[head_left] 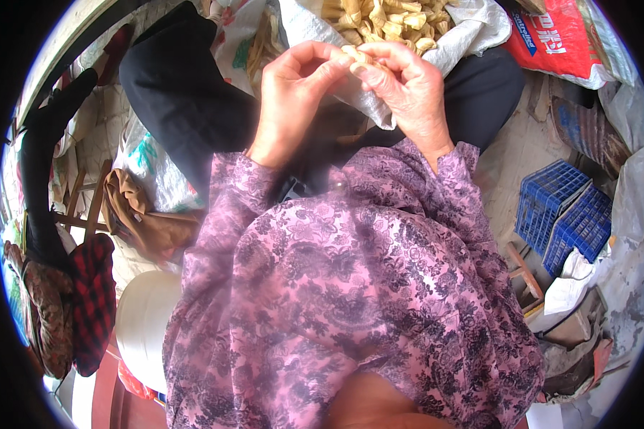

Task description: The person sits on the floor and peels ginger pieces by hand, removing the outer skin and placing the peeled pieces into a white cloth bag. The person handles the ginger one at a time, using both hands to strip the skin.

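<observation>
Both my hands meet at the top centre, raised over my lap. Between the thumb and fingers of my left hand (298, 91) is one end of a small pale-yellow twisted piece (357, 53), which looks like dried plant fibre. My right hand (408, 86) pinches the same piece from the other side. Just beyond my fingers, a white woven sack (469, 32) lies open, full of similar knotted pale-yellow pieces (394, 20). Part of the sack hangs below my hands between my knees. The fingers partly cover the held piece.
At the right stand blue plastic baskets (553, 206), with a red printed sack (558, 43) above them. A brown cloth (145, 225) and a white sack (158, 166) lie at the left, near a white round container (147, 327). More pale strips (263, 45) are at upper left.
</observation>
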Action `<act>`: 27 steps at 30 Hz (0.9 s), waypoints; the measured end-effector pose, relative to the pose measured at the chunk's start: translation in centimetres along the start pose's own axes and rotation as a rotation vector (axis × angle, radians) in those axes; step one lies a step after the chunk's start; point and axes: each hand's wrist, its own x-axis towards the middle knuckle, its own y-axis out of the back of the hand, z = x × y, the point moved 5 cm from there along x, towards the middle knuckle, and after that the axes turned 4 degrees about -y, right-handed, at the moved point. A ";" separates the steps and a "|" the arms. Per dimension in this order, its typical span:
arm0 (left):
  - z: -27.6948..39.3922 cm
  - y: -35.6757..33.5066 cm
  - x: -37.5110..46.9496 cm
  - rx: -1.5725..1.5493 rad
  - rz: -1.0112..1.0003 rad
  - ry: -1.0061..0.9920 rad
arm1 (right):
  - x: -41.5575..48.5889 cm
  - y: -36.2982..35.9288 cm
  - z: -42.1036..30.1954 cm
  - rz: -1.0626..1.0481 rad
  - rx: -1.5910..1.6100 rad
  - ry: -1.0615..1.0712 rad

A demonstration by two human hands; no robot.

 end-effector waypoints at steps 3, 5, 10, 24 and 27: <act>0.6 -0.4 -0.4 -0.261 -0.028 0.158 | 0.4 0.9 -0.1 -0.093 0.192 -0.102; 0.7 -0.7 -0.7 -0.406 -0.052 0.229 | 0.4 0.8 0.7 -0.117 0.328 -0.158; 1.3 -1.1 -1.1 -0.131 -0.052 0.148 | 0.3 -0.6 0.5 -0.075 0.243 -0.010; 0.0 -1.1 -2.6 -1.050 -0.208 0.548 | -2.7 0.6 -1.7 -0.098 -0.140 -0.035; 0.1 -0.8 -3.0 -0.669 -0.165 0.449 | -3.4 1.2 -2.7 -0.105 -0.279 0.024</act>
